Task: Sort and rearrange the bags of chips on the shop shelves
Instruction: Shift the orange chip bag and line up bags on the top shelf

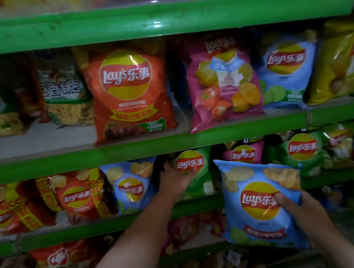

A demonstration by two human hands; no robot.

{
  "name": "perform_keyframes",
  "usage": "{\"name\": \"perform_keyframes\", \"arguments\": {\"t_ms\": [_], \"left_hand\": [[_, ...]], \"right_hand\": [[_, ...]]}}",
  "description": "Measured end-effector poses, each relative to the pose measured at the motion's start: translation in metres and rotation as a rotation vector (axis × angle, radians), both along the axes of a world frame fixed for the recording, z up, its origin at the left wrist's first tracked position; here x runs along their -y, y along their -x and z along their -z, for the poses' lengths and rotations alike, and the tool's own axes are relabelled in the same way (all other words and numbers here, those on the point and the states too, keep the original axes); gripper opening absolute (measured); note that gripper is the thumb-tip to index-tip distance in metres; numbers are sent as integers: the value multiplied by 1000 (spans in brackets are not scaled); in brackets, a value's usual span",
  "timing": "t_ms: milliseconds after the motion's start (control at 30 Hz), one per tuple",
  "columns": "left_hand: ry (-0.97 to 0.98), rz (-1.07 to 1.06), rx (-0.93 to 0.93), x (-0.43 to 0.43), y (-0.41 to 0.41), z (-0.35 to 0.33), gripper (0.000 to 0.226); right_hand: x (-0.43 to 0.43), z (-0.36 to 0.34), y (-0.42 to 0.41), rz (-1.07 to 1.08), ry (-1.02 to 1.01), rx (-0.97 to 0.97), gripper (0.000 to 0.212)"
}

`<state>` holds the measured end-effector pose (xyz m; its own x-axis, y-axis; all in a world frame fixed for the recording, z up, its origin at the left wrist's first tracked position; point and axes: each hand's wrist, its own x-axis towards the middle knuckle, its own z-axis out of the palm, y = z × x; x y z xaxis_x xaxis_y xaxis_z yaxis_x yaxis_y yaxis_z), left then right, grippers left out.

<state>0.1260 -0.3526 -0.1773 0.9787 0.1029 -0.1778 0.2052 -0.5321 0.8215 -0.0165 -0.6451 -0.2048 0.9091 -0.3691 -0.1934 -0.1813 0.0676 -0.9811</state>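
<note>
Mid-sort at the chip shelves: my left hand [175, 181] clasped the green bag [194, 171] on the middle shelf [137, 222], while my right hand [300, 210], at four o'clock, gripped a blue bag [259, 201] off the shelf. Next, I judged, it needed a slot among matching blues.

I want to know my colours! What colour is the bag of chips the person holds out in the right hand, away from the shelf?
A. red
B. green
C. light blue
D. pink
C: the bag of chips gripped by the right hand is light blue, held in front of the shelves, while the left hand touches a green bag on the shelf.
</note>
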Motion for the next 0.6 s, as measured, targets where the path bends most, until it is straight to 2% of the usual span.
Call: {"name": "perform_keyframes", "arguments": {"t_ms": [267, 433, 500, 600], "left_hand": [[119, -122, 21, 12, -20, 10, 115], [148, -149, 85, 15, -13, 10, 105], [105, -118, 93, 14, -9, 2, 103], [-26, -37, 62, 9, 5, -18, 96]], "right_hand": [[18, 0, -11, 11, 7, -4, 39], [23, -12, -20, 37, 29, -10, 25], [21, -23, -23, 22, 34, 10, 27], [16, -44, -26, -22, 34, 83, 43]]}}
